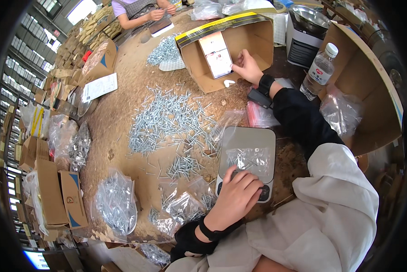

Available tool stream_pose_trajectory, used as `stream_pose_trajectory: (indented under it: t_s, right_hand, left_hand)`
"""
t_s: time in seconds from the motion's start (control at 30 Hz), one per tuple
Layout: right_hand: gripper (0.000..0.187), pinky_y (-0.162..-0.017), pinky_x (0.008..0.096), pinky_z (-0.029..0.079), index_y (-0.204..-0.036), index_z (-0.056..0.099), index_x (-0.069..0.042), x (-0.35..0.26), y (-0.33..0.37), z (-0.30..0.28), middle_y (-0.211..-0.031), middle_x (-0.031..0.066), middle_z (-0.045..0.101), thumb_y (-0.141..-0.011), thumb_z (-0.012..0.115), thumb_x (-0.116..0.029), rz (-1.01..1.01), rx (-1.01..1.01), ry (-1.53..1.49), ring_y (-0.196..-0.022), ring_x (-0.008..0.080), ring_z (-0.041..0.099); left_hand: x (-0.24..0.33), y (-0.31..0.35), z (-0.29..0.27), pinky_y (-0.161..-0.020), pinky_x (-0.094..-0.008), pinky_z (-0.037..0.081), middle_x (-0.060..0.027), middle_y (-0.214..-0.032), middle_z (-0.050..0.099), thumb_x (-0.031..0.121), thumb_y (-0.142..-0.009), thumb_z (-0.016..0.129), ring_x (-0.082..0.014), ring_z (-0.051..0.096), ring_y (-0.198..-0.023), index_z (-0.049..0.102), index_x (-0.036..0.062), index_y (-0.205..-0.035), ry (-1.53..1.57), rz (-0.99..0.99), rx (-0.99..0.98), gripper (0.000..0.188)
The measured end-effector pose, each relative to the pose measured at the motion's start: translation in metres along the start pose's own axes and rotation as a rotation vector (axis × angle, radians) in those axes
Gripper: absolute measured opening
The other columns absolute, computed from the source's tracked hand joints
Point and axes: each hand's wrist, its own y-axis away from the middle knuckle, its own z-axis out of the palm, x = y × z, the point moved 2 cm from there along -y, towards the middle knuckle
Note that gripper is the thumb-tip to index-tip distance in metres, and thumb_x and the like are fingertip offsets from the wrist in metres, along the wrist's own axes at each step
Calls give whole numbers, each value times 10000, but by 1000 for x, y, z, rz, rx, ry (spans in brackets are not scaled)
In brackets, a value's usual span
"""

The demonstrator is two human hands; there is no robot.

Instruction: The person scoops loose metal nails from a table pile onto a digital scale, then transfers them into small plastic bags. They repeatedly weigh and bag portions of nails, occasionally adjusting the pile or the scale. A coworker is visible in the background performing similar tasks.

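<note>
My right hand (pixel 249 69) reaches into a cardboard box (pixel 256 41) lying on its side. Its thumb touches the lower right edge of a phone (pixel 215 55) leaning inside with its screen lit; the other fingers are loosely curled, apart from the thumb. My left hand (pixel 238 196) rests, fingers extended, over the near end of a digital scale (pixel 247 135), partly hiding the controls. On the scale lies a small clear plastic bag (pixel 259 158) with a few screws, just beyond my left fingertips. A large heap of silvery screws (pixel 167 119) spreads left of the scale, with a smaller pile (pixel 183 166) nearer me.
Filled clear bags of screws (pixel 116 202) stand at the near left. A water bottle (pixel 319 72) and a large open carton (pixel 369 90) are at the right. Red-edged plastic bags (pixel 260 115) lie beyond the scale. Across the table, a co-worker's hands (pixel 162 12) handle something small.
</note>
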Motion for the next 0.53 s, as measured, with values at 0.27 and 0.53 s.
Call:
stream_pose_trajectory:
  t_s: [0.27,0.53]
  right_hand:
    - [215,-560,292,431,-846,672,-9,-13,4,-5,-645,26,618,-875,705,-220,17,-339,-77,-591,83,536]
    - [289,-700,401,550,-870,750,-50,-68,2,-13,-817,139,734,-771,785,-319,-156,-729,501,-774,257,714]
  left_hand:
    - [1,-1,-1,-1084,-470,316,-32,-1012,624,95,-811,728,-234,592,-1054,640,107,-994,31,10,18,204]
    - [-3,1,0,-1085,-475,316,-30,-996,607,65,-807,702,-225,577,-1042,636,110,-1006,39,40,-3,214]
